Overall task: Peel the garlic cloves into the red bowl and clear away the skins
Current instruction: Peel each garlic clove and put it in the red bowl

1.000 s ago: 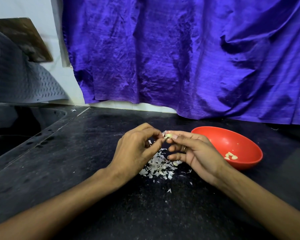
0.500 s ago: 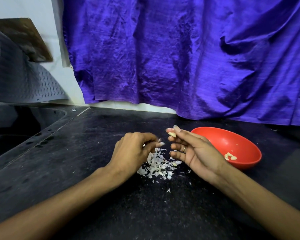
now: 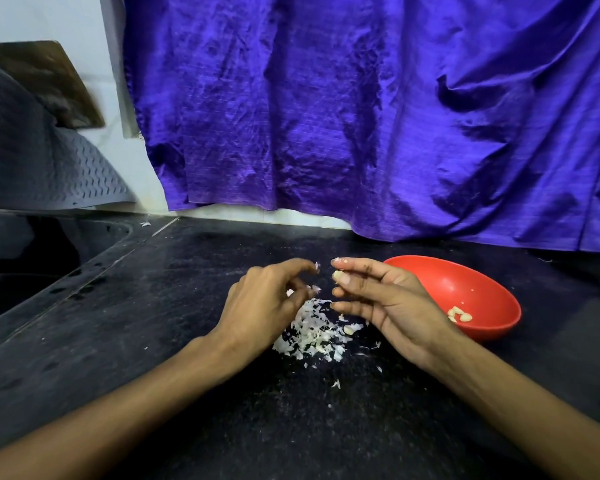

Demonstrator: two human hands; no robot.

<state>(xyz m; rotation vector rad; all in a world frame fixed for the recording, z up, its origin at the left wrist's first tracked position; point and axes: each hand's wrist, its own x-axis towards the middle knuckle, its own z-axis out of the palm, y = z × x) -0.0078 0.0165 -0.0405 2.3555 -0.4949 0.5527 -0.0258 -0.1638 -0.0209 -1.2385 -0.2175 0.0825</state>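
Observation:
My right hand [image 3: 392,301] pinches a pale garlic clove [image 3: 337,274] between thumb and fingertips, just above the counter. My left hand [image 3: 265,303] hovers to its left, blurred, with index finger and thumb apart and small flakes of skin clinging to their tips. Below and between both hands lies a pile of white garlic skins [image 3: 310,336], with one clove [image 3: 349,329] at its right edge. The red bowl [image 3: 430,275] sits behind my right hand and holds a few peeled cloves [image 3: 459,315].
The dark stone counter [image 3: 187,306] carries loose skin flakes [image 3: 336,384] in front of the pile. A sink [image 3: 32,265] sits at the left, with a grey mat [image 3: 49,168] hanging above it. A purple cloth [image 3: 361,116] covers the back wall.
The hands, together on the clove a second ago, have parted. My left hand pulled away with a piece of skin and its fingers have now spread. My right hand keeps the clove.

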